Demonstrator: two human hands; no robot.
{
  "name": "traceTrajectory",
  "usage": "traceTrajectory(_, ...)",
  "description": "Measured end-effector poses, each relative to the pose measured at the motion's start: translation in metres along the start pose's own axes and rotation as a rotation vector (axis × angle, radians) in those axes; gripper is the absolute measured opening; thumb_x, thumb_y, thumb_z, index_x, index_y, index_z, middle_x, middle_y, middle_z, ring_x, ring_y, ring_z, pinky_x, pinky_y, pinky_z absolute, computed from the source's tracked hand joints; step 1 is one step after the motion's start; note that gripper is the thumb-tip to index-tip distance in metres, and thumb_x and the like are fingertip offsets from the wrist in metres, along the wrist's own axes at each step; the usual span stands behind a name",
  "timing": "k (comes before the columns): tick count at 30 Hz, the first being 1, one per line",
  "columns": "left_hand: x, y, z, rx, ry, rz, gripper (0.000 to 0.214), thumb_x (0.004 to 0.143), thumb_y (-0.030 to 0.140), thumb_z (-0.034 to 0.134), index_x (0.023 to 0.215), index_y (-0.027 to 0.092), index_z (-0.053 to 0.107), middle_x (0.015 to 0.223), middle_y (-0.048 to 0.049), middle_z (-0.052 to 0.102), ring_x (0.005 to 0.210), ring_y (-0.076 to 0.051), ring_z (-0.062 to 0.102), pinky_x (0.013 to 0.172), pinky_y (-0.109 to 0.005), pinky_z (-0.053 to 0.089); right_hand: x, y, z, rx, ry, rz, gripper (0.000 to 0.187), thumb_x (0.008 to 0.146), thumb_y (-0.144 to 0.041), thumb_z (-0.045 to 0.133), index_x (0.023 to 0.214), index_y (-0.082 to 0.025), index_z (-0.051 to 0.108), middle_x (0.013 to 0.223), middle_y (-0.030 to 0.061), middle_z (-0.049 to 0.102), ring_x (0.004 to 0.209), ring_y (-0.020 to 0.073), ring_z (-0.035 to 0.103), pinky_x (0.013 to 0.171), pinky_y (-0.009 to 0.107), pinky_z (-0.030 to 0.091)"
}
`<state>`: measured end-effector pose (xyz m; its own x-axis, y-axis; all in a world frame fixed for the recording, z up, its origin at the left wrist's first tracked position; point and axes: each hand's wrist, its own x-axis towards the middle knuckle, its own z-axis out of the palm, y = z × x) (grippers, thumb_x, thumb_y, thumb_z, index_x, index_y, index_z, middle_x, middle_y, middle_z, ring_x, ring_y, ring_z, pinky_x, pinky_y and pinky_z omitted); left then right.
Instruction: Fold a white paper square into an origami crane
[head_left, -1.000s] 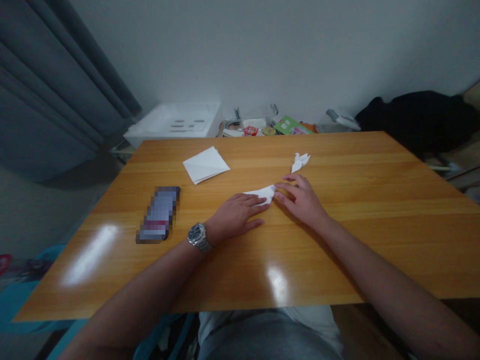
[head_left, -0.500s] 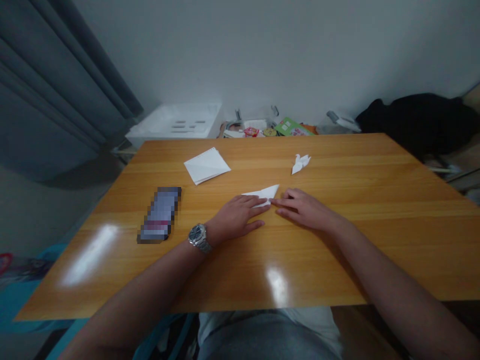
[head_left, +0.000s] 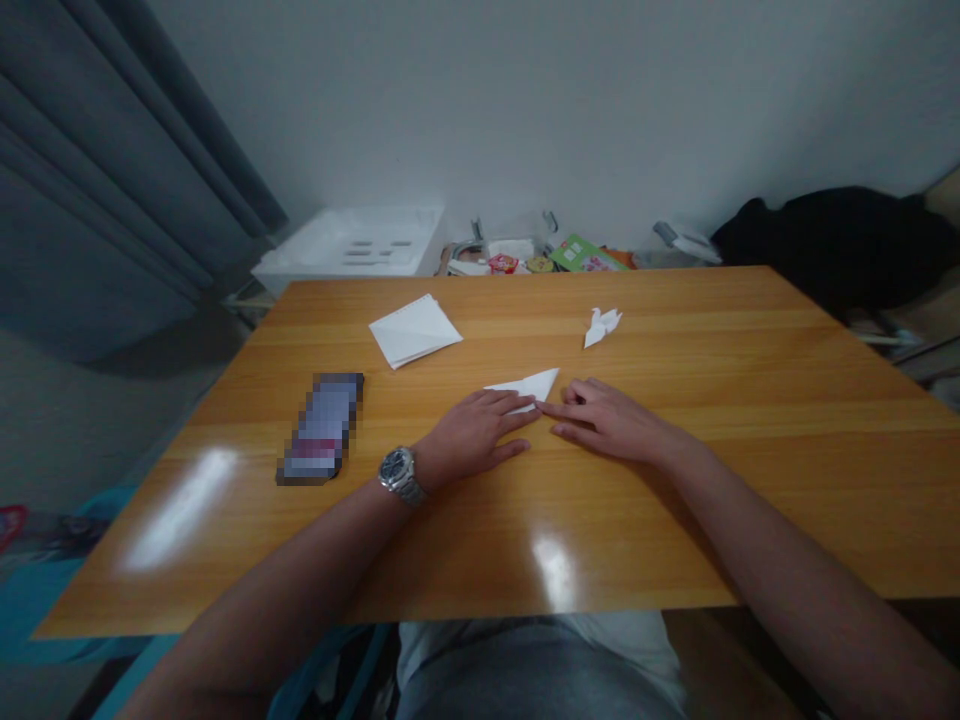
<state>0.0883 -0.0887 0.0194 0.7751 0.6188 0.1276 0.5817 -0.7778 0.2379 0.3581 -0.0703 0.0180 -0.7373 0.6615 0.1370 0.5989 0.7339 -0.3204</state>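
A small folded white paper (head_left: 536,384) lies flat on the wooden table in front of me, its pointed corner toward the upper right. My left hand (head_left: 480,430) rests palm down over its lower left part, fingers stretched out and pressing it to the table. From the right, my right hand (head_left: 611,422) reaches in with its index finger extended, the fingertip touching the paper's near edge beside my left fingertips. The other fingers of that hand are partly curled, the thumb apart. Part of the paper is hidden under my left hand.
White paper sheets (head_left: 416,332) lie at the back left. A folded paper bird (head_left: 602,326) sits at the back right. On the left is a phone (head_left: 322,428), its screen blurred. Beyond the wooden table (head_left: 675,520) stand a white tray (head_left: 352,262) and assorted items.
My right index fingertip has slid slightly left along the paper's edge, toward my left fingertips. My left hand has stayed in place on the paper.
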Motion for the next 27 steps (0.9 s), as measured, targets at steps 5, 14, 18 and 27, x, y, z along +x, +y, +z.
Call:
traceTrajectory(5, 0.000, 0.001, 0.000, -0.001, -0.001, 0.001, 0.053, 0.101, 0.049, 0.046, 0.149, 0.028, 0.043, 0.152, -0.0073, 0.047, 0.139, -0.026, 0.043, 0.116, -0.044, 0.032, 0.000, -0.001, 0.000, -0.041, -0.020, 0.032, 0.038, 0.102, -0.043, 0.042, 0.108, -0.029, 0.076, 0.084, 0.0061, 0.056, 0.081, 0.0216, 0.051, 0.073, 0.034, 0.040)
traceTrajectory(14, -0.001, 0.001, 0.002, 0.003, -0.004, -0.012, 0.052, 0.101, 0.048, 0.045, 0.149, 0.029, 0.043, 0.153, -0.0067, 0.046, 0.140, -0.025, 0.042, 0.117, -0.044, 0.031, -0.001, 0.012, 0.005, -0.049, 0.026, 0.026, 0.035, 0.101, -0.042, 0.044, 0.123, -0.035, 0.070, 0.085, 0.0051, 0.056, 0.081, 0.0217, 0.050, 0.074, 0.034, 0.039)
traceTrajectory(18, -0.002, 0.000, 0.004, 0.008, 0.001, -0.013, 0.052, 0.101, 0.049, 0.044, 0.150, 0.030, 0.042, 0.155, -0.0055, 0.044, 0.141, -0.025, 0.041, 0.118, -0.045, 0.030, -0.002, 0.019, 0.007, -0.047, 0.040, 0.048, 0.035, 0.101, -0.044, 0.044, 0.121, -0.035, 0.071, 0.086, 0.0056, 0.057, 0.080, 0.0215, 0.050, 0.075, 0.034, 0.040)
traceTrajectory(27, -0.002, 0.002, 0.003, 0.006, -0.018, -0.022, 0.051, 0.102, 0.048, 0.044, 0.149, 0.029, 0.044, 0.155, -0.0059, 0.044, 0.143, -0.024, 0.040, 0.119, -0.044, 0.028, 0.000, 0.036, 0.009, -0.153, 0.103, 0.174, 0.041, 0.103, -0.041, 0.040, 0.139, -0.034, 0.059, 0.096, 0.0077, 0.060, 0.086, 0.0237, 0.054, 0.078, 0.036, 0.042)
